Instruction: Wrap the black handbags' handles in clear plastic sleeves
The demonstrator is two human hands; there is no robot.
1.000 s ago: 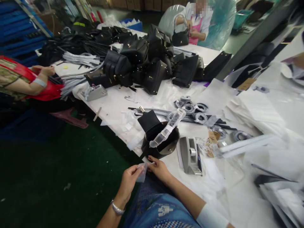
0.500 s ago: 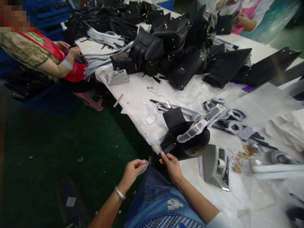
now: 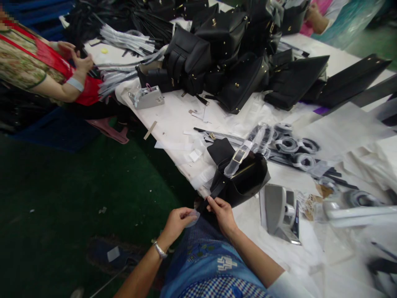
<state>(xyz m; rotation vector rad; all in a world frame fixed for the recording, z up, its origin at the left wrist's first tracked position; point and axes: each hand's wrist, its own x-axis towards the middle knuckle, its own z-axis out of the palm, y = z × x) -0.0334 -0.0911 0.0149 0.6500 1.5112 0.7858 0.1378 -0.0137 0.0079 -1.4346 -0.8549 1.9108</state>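
A black handbag (image 3: 245, 178) lies at the table's near edge with its flap turned back. Across its opening rests a plastic-wrapped strap with a gold buckle (image 3: 238, 156). My right hand (image 3: 223, 214) pinches a black strap (image 3: 214, 194) that comes off the bag's near side. Between the thumb and fingers of my left hand (image 3: 180, 221) is a small piece of clear plastic film (image 3: 192, 218), held close beside the strap's end. A watch sits on my left wrist.
Grey tape dispensers stand right of the bag (image 3: 281, 213) and farther back (image 3: 147, 98). Coiled wrapped straps (image 3: 287, 145) lie behind the bag. Black handbags (image 3: 217, 37) are heaped at the back. A co-worker in a red apron (image 3: 54, 56) sits left; another person's hand (image 3: 316, 18) shows at top right.
My left hand has moved slightly right with the film, nearer the black strap. The wrapped strap on the bag has shifted and its buckle now faces up. My view has turned slightly.
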